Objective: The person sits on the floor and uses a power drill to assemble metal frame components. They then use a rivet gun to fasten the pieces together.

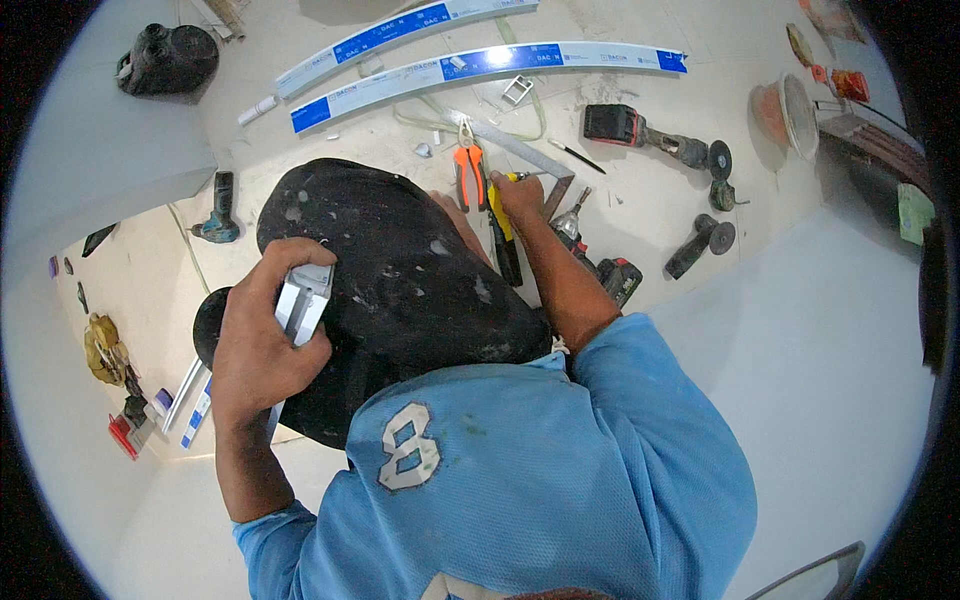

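Observation:
My left hand (265,335) is closed around a silver metal profile (302,300), held upright against my bent leg in dark, dusty trousers. The lower part of the profile is mostly hidden behind my hand and forearm. Down on the floor, my right hand (520,198) has its fingers curled around a yellow-and-black handled tool (500,215); its exact kind is hard to make out. Just left of that hand lie pliers (469,175) with orange-and-black handles. A metal square (520,150) with a long blade lies beyond my right hand.
Two long blue-and-white profiles (400,85) lie across the far floor. To the right are a cordless grinder (660,135), a loose grinder head (705,240), a drill (600,265) and a bucket (785,115). Another drill (220,210) lies left. A black bag (165,60) sits far left.

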Demonstrator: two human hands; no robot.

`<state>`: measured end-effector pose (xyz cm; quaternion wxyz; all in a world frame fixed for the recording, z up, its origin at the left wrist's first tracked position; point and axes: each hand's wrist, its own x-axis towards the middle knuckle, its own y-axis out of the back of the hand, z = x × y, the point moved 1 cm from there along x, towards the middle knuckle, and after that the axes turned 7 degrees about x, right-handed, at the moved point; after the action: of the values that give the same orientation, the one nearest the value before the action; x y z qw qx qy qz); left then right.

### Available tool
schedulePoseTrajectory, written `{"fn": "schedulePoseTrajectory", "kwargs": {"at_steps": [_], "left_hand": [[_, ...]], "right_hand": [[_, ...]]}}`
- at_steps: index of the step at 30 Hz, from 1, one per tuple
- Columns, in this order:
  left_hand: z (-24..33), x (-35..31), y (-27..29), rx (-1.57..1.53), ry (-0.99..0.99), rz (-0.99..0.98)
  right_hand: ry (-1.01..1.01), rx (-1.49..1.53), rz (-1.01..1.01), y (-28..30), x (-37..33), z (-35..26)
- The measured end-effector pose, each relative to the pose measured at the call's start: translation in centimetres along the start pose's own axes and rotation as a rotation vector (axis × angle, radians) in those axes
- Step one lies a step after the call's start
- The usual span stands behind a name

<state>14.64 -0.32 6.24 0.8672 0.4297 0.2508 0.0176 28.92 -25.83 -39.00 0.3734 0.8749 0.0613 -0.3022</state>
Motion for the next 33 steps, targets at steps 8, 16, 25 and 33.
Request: {"fn": "schedulePoseTrajectory", "kwargs": {"at_steps": [8,16,25,33], "left_hand": [[-0.2,-0.2,0.0,-0.04,0.022,-0.011],[-0.4,0.4,0.3,-0.023,0.026,-0.05],[-0.5,-0.2,-0.1,0.007,0.015,-0.011],[-0.7,-0.2,-0.1,0.008,-0.012,0.002]], "right_hand": [[-0.131,0.515,-0.188,1.8,2.5,3.2],[0.097,0.296,0.129,-3.6,9.5,8.6],[0.015,0.38,-0.185,2.2,5.7,-1.1],[0.074,0.417,-0.283,0.9,8.1,0.3]]}}
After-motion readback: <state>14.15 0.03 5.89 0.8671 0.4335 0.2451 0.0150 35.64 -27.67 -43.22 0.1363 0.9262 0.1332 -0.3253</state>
